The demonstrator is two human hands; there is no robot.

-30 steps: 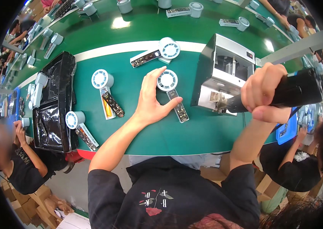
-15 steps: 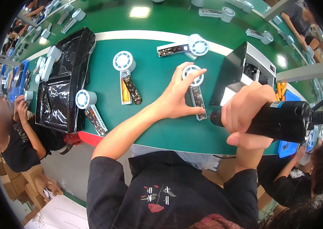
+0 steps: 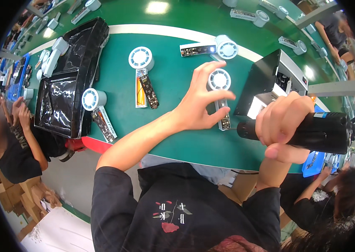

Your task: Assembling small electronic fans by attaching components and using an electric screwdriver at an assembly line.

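My left hand point(image 3: 196, 101) is open, its fingers spread over a pale blue handheld fan point(image 3: 219, 80) on the green table. Thumb and fingers hover around the handle, which shows a dark circuit board; whether they touch it I cannot tell. My right hand point(image 3: 282, 126) is wrapped round a black electric screwdriver point(image 3: 322, 133), held level with its tip toward the handle's lower end. Beyond lies another fan point(image 3: 227, 49) with its board exposed. Left of my hand, a fan point(image 3: 140, 59) has its circuit board point(image 3: 149, 91) lying askew beside an orange-yellow part in the handle.
A black and silver machine point(image 3: 259, 84) stands beside the screwdriver. At the left are another opened fan point(image 3: 93, 100) and a black plastic-wrapped tray point(image 3: 62, 111) with fan parts. Across the white strip runs a green belt point(image 3: 186, 19) carrying more fans. People sit at both sides.
The whole view has shifted slightly. My left fingers have moved down from the fan's head across its handle. My right hand still grips the screwdriver near the handle's lower end.
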